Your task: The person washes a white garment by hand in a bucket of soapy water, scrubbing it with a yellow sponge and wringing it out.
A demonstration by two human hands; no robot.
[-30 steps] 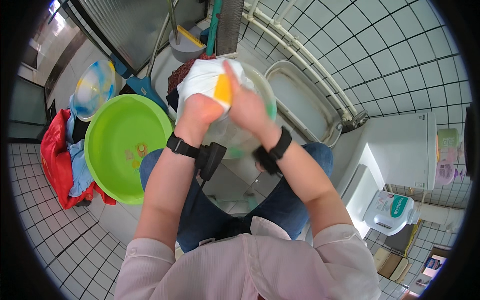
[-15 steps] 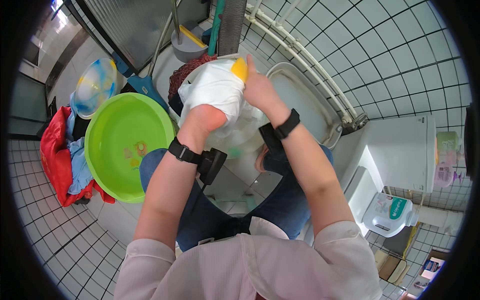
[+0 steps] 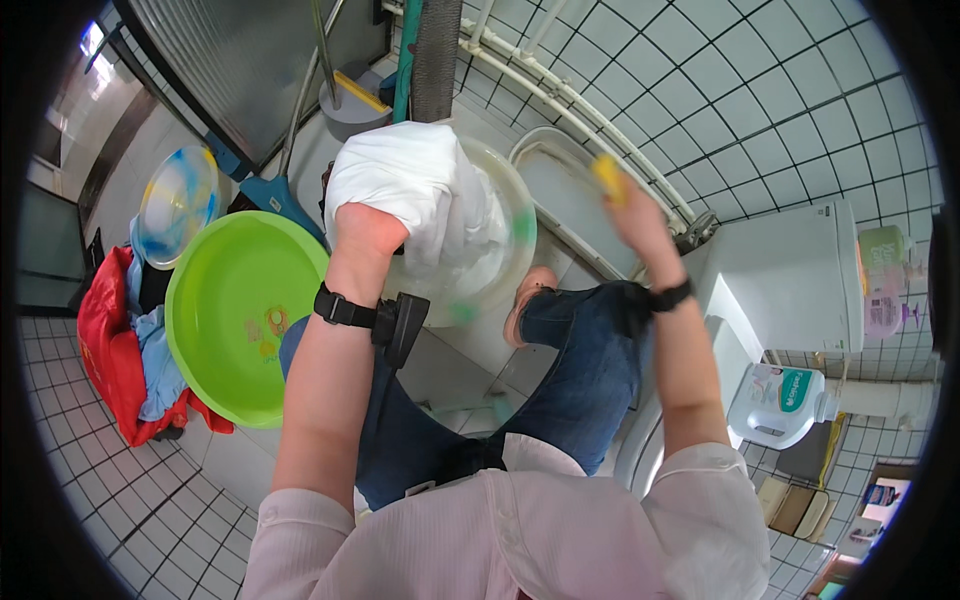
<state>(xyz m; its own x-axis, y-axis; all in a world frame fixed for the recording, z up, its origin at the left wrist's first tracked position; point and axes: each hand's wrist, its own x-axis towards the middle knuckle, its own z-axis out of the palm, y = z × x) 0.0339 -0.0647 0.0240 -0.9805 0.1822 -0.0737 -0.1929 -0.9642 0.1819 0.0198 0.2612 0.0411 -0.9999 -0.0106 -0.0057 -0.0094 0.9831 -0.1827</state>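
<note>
A white cloth [image 3: 395,165] is draped over my left hand [image 3: 368,228], hiding its fingers, and the hand holds it up over the left side of a pale basin [image 3: 531,255]. Its loose part hangs down into the basin, which has water and a greenish reflection or patch in it. Away to the right, my right hand [image 3: 637,212] grips a yellow bar of soap [image 3: 607,176], both blurred by motion. That hand is apart from the cloth, above the edge of a white, shallow floor fixture [image 3: 570,185].
At left stands a green basin [image 3: 240,330], with red [image 3: 115,350] and blue clothes beside it. Behind it are a blue-and-yellow patterned basin [image 3: 180,205], a blue broom [image 3: 280,205] and a grey bucket [image 3: 350,115]. Right are a toilet [image 3: 785,275] and a detergent jug [image 3: 775,405].
My right hand has moved off the cloth to the right with the soap. My left hand and the cloth have shifted slightly left, and more of the basin shows.
</note>
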